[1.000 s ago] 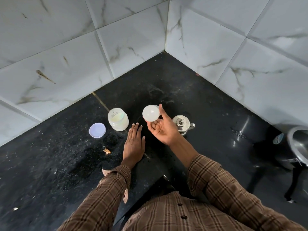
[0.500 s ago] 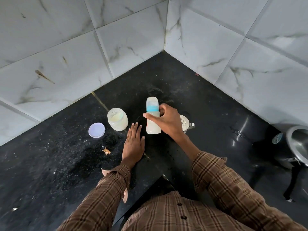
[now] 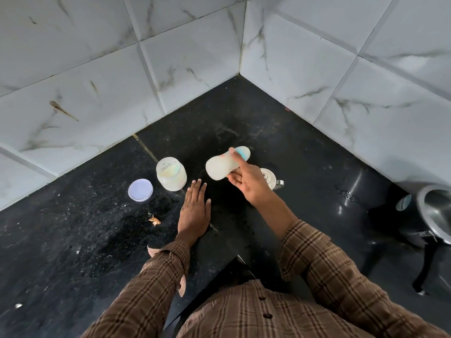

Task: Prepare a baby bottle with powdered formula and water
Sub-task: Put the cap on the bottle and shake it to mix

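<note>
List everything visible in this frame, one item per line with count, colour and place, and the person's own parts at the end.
baby bottle: 1, milky white with a teal collar, tilted in the air, held by the right hand
formula jar: 1, clear with pale powder, open, on the counter by the left wall
jar lid: 1, white, flat on the counter left of the jar
steel jug: 1, silver, lidded, behind the right hand
orange scrap: 1, on the counter
steel vessel: 1, right edge
countertop: 1, black
left hand: flat on the counter
right hand: grips the bottle
</note>
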